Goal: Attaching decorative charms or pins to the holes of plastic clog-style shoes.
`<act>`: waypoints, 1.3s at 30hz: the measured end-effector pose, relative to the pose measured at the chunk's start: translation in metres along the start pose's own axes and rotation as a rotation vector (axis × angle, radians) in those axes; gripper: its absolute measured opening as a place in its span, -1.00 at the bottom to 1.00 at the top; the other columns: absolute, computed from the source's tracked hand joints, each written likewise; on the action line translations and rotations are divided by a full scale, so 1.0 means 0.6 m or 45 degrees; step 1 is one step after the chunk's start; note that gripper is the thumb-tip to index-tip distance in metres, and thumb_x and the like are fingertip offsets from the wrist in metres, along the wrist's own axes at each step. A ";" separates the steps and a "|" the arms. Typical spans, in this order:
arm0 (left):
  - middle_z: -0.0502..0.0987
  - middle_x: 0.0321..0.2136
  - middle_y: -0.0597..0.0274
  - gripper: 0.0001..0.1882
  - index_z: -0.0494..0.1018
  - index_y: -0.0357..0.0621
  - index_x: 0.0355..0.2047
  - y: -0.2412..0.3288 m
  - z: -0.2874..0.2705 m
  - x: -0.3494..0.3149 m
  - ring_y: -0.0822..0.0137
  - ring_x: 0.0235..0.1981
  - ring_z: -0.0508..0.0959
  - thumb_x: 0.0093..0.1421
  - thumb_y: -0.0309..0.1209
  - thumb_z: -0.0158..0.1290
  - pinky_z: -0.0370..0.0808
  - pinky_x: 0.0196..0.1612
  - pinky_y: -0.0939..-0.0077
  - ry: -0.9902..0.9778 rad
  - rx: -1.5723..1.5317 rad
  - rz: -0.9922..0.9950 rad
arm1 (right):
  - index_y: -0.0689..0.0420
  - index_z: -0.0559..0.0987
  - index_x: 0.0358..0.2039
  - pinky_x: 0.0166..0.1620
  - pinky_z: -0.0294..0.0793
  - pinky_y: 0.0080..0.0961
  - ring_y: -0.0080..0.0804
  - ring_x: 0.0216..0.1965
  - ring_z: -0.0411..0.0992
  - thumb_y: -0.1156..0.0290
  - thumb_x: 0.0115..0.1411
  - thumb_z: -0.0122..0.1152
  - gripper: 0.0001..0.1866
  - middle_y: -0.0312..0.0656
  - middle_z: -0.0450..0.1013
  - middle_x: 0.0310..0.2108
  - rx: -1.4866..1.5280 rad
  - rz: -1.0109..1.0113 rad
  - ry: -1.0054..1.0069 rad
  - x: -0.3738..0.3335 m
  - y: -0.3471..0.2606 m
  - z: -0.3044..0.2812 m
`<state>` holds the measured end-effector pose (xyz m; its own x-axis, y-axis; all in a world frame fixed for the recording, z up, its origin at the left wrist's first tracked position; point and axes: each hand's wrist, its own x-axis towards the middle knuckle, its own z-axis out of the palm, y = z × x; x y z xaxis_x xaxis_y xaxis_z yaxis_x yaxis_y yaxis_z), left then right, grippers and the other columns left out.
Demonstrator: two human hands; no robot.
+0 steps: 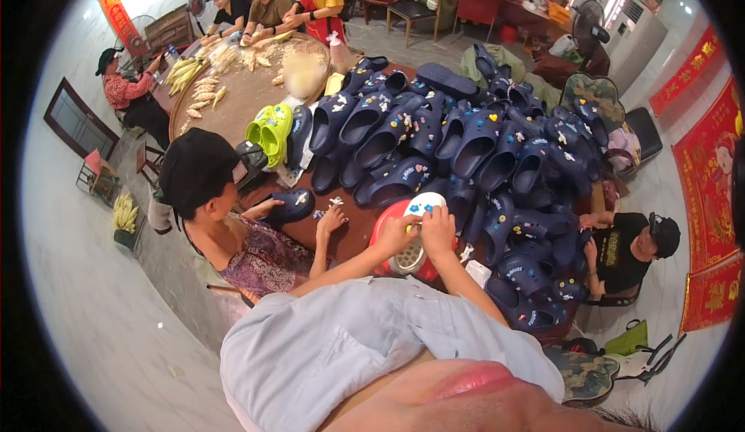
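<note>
In front of my chest I hold a white clog with blue flower charms on its rounded toe. My left hand closes on its left side, and the fingers of my right hand press at the charms near its right edge. Just below and behind the hands is a round red thing, partly hidden by them. A pale, dotted surface shows between my wrists; I cannot tell what it belongs to. A large heap of navy clogs with colourful charms rises right beyond my hands.
At my left a co-worker in a black cap handles a navy clog. Lime-green clogs stand farther left. Another person sits at the right of the heap. A round table with corn and several people lies beyond.
</note>
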<state>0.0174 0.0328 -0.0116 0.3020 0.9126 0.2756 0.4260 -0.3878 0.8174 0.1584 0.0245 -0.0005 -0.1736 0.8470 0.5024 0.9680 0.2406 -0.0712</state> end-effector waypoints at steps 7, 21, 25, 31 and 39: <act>0.58 -0.46 -0.06 -0.72 0.58 -0.08 -0.20 0.002 0.000 -0.001 0.00 -0.49 0.59 0.04 -0.42 0.10 0.51 -0.37 0.22 0.012 -0.005 0.022 | 0.14 0.56 -0.48 -0.20 0.36 -0.34 -0.22 -0.23 0.36 0.39 -0.09 0.20 -0.87 -0.13 0.39 -0.40 -0.032 0.054 0.017 -0.012 0.002 0.015; 0.58 -0.47 -0.09 -0.75 0.58 -0.13 -0.23 0.004 0.001 -0.003 0.01 -0.48 0.60 0.04 -0.44 0.10 0.52 -0.36 0.24 0.017 0.008 0.041 | 0.16 0.44 -0.30 -0.29 0.35 -0.28 -0.17 -0.37 0.39 0.41 -0.09 0.25 -0.70 -0.14 0.40 -0.52 0.142 -0.059 0.080 -0.008 0.006 0.009; 0.59 -0.41 -0.07 -0.73 0.56 -0.18 -0.22 0.029 -0.012 -0.002 0.04 -0.41 0.61 0.03 -0.47 0.09 0.52 -0.30 0.29 -0.062 0.013 -0.057 | 0.19 0.44 -0.28 -0.29 0.37 -0.23 -0.12 -0.37 0.40 0.45 -0.14 0.28 -0.64 -0.11 0.42 -0.50 0.256 0.016 0.072 -0.014 0.011 0.015; 0.59 -0.39 -0.07 -0.72 0.57 -0.17 -0.20 0.032 -0.013 -0.005 0.05 -0.41 0.61 0.04 -0.47 0.09 0.52 -0.30 0.31 -0.061 0.023 -0.091 | 0.21 0.45 -0.22 -0.27 0.37 -0.21 -0.08 -0.37 0.39 0.49 -0.16 0.27 -0.59 -0.06 0.42 -0.49 0.306 0.048 0.117 -0.018 0.010 0.008; 0.60 -0.38 -0.07 -0.73 0.57 -0.19 -0.20 0.023 -0.009 -0.005 0.11 -0.42 0.62 0.05 -0.48 0.09 0.52 -0.30 0.34 -0.040 -0.004 -0.061 | 0.22 0.49 -0.22 -0.23 0.36 -0.20 -0.07 -0.31 0.37 0.49 -0.19 0.26 -0.59 -0.03 0.40 -0.44 0.297 0.081 0.056 -0.017 0.012 -0.013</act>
<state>0.0175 0.0253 0.0017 0.3080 0.9256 0.2199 0.4383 -0.3432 0.8307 0.1686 0.0137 0.0007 -0.1006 0.8436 0.5275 0.9077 0.2949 -0.2985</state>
